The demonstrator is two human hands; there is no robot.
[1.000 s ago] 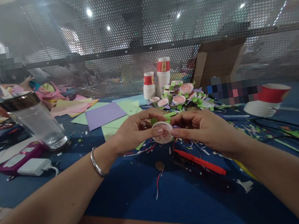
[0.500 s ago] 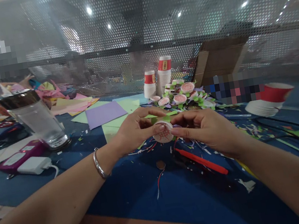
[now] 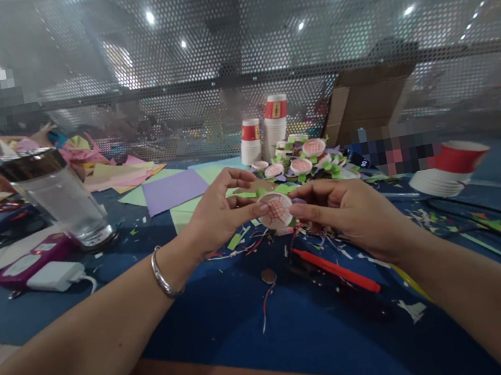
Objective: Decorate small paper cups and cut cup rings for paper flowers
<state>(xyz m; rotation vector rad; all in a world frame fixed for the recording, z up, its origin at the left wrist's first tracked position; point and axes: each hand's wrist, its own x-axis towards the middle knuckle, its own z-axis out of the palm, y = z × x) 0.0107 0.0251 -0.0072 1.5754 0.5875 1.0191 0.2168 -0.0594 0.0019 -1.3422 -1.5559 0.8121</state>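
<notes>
Paper disc [image 3: 277, 210] pinched at both edges, green tabs at its rim

Held just above the blue tabletop [image 3: 215, 321], the disc faces the wearer, its white face covered in red line-work. Bits of green paper [image 3: 282, 188] stand out along its upper edge, and another shows low on the right.

The left hand [image 3: 215, 219] has its thumb on the disc's left side, with a finger behind; the forefinger is lifted clear above, apart from the thumb. The right hand [image 3: 355, 211] closes thumb and forefinger at the right rim. How firmly the fingers behind press cannot be told.

My reading is that the step in hand is working the tabbed rim, by turning or pressing it, with both hands sharing the hold. The next move seems to call for a light, steady pinch on one side while the other hand shifts, so the thin tabs do not bend or tear.

Beyond the hands lies a heap of similar discs [image 3: 301, 166] with green and purple tabs. Nearer the wearer, well below the hands, are a red pen-like tool [image 3: 338, 270] and a coin-shaped piece [image 3: 268, 275] trailing thin red and white leads.
</notes>
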